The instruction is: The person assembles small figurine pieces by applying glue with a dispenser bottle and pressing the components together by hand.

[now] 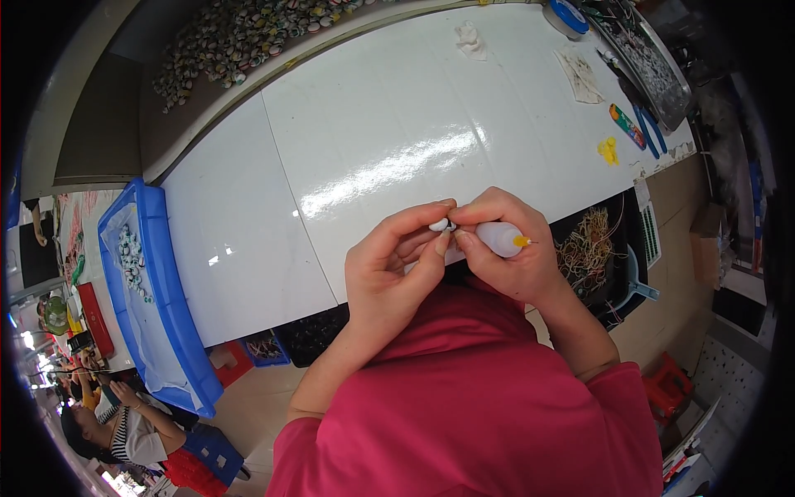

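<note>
My left hand [387, 263] is closed, pinching a small white rounded piece with a dark part [440, 224] between thumb and fingertips. It is too small to name more exactly. My right hand [530, 263] is wrapped round a small white squeeze bottle [498, 238] with a yellow tip, which points to the right, away from the piece. The right thumb and forefinger meet at the piece too, so both hands' fingertips nearly touch. Both hands are above the near edge of the white table [389, 124].
Many small round pieces [240, 37] lie on a shelf along the far side. A blue tray [170, 290] with similar pieces stands left. Pliers [648, 124], a blue-lidded tub [568, 16] and a wire-filled black bin [592, 248] are at right. A co-worker [137, 431] is at lower left.
</note>
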